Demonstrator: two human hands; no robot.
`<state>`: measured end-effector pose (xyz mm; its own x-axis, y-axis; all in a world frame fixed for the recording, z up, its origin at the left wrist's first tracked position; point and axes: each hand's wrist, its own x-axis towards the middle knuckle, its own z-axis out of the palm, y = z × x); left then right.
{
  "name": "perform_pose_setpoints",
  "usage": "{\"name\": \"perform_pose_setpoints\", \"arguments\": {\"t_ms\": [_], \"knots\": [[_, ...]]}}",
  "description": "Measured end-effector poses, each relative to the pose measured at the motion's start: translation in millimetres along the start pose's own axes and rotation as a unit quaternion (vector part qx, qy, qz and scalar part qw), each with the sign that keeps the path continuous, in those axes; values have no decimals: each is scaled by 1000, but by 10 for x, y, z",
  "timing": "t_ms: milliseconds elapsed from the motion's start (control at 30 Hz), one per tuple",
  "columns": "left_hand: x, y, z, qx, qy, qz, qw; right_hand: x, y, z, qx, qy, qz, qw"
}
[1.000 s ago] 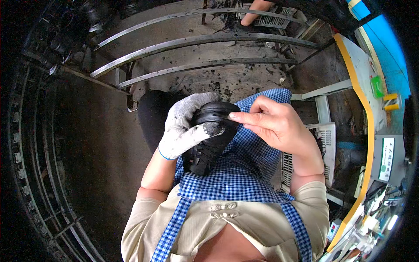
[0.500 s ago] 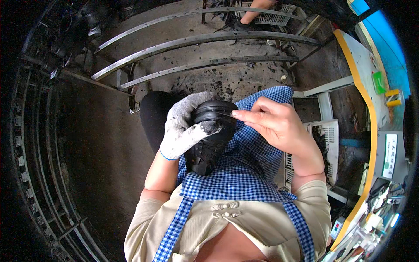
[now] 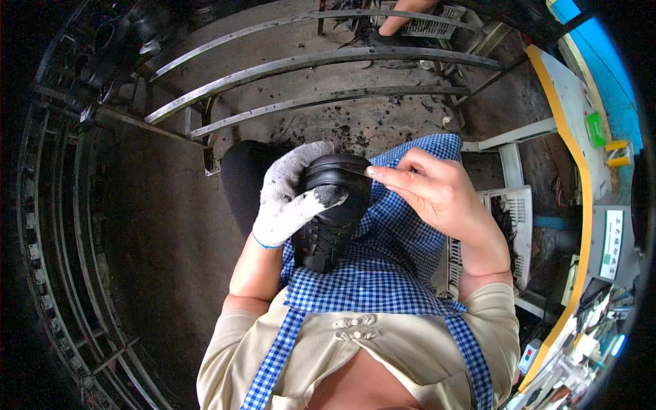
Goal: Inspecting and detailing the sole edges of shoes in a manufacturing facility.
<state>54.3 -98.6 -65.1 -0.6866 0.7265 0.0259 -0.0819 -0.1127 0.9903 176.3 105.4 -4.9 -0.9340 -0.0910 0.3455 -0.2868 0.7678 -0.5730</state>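
A black lace-up shoe [image 3: 331, 219] rests on my lap over a blue-and-white checked apron [image 3: 383, 273], toe pointing away from me. My left hand [image 3: 290, 195], in a dirty white work glove, grips the shoe from its left side with the thumb across the upper. My bare right hand [image 3: 437, 191] is at the shoe's toe on the right, fingertips pinched at the edge of the sole; what it pinches is too small to tell.
Curved metal rails [image 3: 307, 82] run across the dirty floor ahead. Another person's hand [image 3: 403, 15] reaches over a white crate at the top. A white plastic crate [image 3: 509, 225] stands by my right side. A yellow-edged bench [image 3: 581, 137] with tools lines the right.
My right hand has shifted slightly right along the shoe's toe, fingers now stretched out to a pinch. The gloved left hand and shoe have barely moved.
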Motion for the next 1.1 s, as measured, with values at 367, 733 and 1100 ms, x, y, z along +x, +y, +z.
{"name": "perform_pose_setpoints", "arguments": {"t_ms": [367, 733, 1100], "knots": [[6, 2, 18, 50, -19, 44, 998, 32, -1, -99, 25, -10, -38, 999], [143, -12, 163, 126, -123, 99, 979, 224, -102, -348, -135, -146, -170, 965], [174, -103, 315, 160, -203, 114, 959, 226, -205, -333, -257, -321, -191, 891]]}}
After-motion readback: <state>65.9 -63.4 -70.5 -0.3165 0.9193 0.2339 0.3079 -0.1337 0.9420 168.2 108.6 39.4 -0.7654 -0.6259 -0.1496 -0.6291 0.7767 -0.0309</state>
